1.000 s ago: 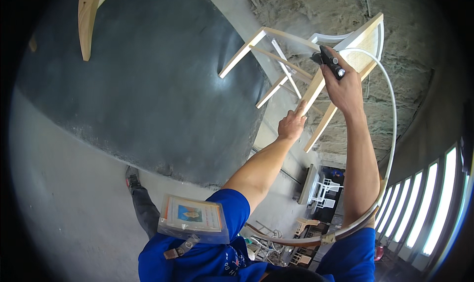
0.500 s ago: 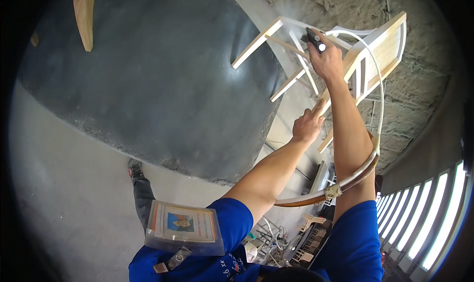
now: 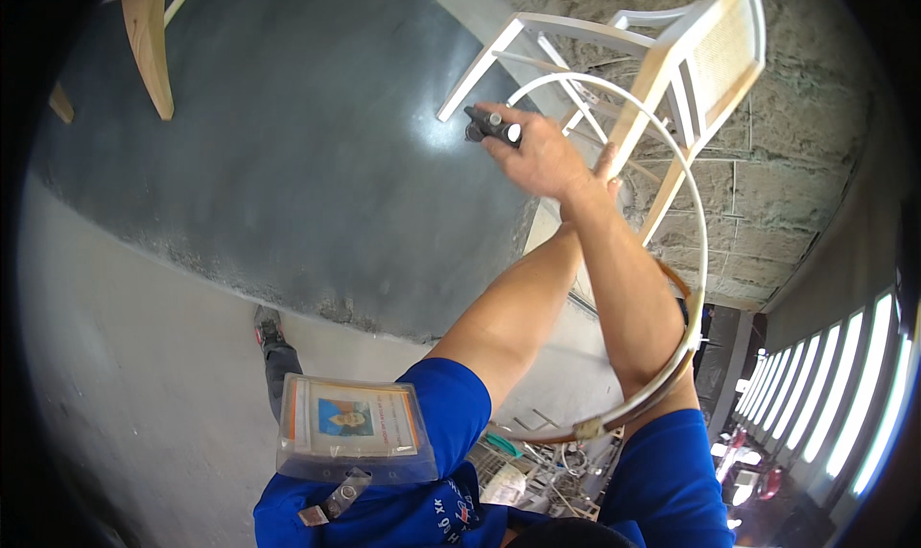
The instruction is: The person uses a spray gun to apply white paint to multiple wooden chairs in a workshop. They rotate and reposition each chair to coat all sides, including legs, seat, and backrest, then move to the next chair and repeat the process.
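Head view: two raised hands at a white chair (image 3: 672, 78).
The right hand (image 3: 542, 155) is closed around a black tool (image 3: 491, 126), just beside the chair's leg. The left hand (image 3: 606, 169) is mostly hidden behind it; I cannot tell its grip.

A furniture workshop is showing itself here: an unpainted wooden chair frame (image 3: 672, 78) at upper right, bare concrete floor (image 3: 144, 375) at lower left, rough block wall (image 3: 796, 164) at right.

A dark grey floor (image 3: 288, 164) meets a pale grey strip (image 3: 125, 375). A rough block wall (image 3: 767, 193) stands at the right, with bright windows (image 3: 844, 404) below it.
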